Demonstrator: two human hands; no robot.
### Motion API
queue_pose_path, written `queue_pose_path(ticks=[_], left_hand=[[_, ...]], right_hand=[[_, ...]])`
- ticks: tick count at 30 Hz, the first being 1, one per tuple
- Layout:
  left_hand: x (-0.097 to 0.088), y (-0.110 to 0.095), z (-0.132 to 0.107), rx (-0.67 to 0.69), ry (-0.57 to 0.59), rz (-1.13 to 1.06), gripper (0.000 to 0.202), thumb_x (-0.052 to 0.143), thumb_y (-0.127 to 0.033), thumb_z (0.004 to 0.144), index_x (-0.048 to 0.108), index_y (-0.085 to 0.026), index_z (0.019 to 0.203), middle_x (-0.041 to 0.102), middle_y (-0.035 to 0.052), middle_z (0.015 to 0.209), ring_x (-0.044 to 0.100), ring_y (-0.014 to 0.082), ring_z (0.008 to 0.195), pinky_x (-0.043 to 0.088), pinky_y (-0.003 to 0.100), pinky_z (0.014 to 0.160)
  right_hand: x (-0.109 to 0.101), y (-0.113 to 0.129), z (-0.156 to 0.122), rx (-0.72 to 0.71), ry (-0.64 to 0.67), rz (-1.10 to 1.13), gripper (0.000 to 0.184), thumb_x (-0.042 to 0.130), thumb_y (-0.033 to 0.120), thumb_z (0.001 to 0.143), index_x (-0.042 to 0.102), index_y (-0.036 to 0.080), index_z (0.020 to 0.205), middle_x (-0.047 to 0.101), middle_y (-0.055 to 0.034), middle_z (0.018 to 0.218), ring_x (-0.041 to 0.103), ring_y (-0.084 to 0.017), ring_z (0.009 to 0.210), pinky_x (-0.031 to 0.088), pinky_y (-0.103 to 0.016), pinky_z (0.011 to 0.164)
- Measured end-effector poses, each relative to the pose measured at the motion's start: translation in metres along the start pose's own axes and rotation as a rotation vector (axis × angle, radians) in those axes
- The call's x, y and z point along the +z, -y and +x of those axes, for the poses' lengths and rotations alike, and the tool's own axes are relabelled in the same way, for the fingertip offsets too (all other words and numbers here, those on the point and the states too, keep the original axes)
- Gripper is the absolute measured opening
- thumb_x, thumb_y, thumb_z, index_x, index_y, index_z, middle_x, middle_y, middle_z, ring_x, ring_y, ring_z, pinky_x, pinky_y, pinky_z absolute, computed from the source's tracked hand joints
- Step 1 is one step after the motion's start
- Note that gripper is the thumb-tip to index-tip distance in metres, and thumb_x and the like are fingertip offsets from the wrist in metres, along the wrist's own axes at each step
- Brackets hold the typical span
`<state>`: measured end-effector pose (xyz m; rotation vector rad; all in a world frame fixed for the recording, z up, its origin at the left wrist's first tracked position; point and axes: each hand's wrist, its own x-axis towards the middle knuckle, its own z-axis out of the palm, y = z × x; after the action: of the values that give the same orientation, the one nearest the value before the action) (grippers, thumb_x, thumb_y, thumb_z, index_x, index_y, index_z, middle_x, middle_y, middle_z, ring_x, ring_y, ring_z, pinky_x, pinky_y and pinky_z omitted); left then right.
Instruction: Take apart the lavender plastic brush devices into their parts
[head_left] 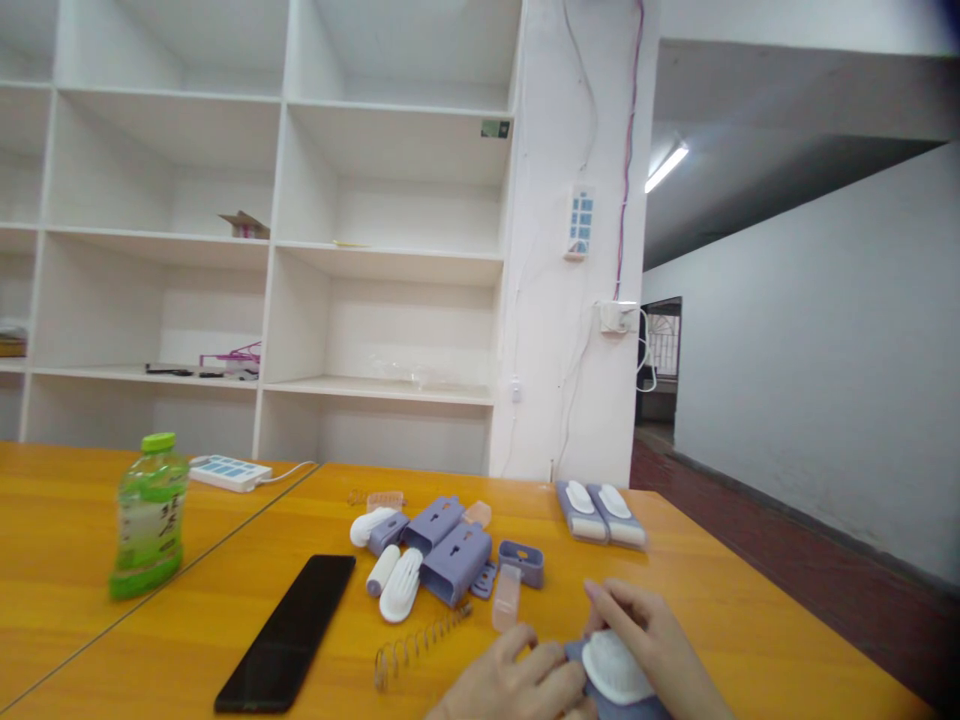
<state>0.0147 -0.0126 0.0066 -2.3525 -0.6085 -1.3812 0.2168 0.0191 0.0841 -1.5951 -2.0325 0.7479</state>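
At the table's front edge, a purple plastic case (637,710) with a ribbed white oval piece (613,668) on its face lies between my hands. My right hand (654,640) is closed over its right side, with fingers bent across the top. Curled fingers of my left hand (521,680) press against the case's left edge; their tips are partly hidden. Just beyond my left hand are a clear pinkish plastic piece (507,598) and a coiled metal spring (420,640). Farther off lie hollow purple housings (459,562), a purple ring-shaped part (522,563) and a loose white oval piece (401,585).
Two similar purple-and-white units (600,513) stand at the table's back right. Left of the parts are a black phone (289,635), a green bottle (151,520) and a white power strip (230,472). White shelving (274,240) rises behind the wooden table (360,540).
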Motion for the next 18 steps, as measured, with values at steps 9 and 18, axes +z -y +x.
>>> queue_pose_path(ticks=[9, 18], left_hand=[[0.016, -0.006, -0.01, -0.557, 0.029, -0.33, 0.02, 0.074, -0.032, 0.073, 0.058, -0.022, 0.077, 0.069, -0.0011, 0.068, 0.062, 0.0138, 0.056, 0.037, 0.025, 0.05], [-0.012, -0.003, 0.0, -0.977, 0.37, -0.654, 0.04, 0.084, -0.031, 0.066, 0.062, -0.022, 0.098, 0.071, 0.0031, 0.095, 0.066, 0.0217, 0.082, 0.043, 0.028, 0.069]], right_hand=[[0.002, 0.033, -0.015, -0.327, -0.153, -0.197, 0.023, 0.056, 0.043, 0.098, 0.068, 0.025, 0.09, 0.071, -0.0064, 0.103, 0.068, -0.024, 0.1, 0.052, -0.031, 0.089], [0.006, 0.037, -0.015, -0.339, 0.126, -0.428, 0.023, 0.06, 0.046, 0.097, 0.073, 0.031, 0.108, 0.071, -0.007, 0.125, 0.064, -0.029, 0.118, 0.05, -0.047, 0.102]])
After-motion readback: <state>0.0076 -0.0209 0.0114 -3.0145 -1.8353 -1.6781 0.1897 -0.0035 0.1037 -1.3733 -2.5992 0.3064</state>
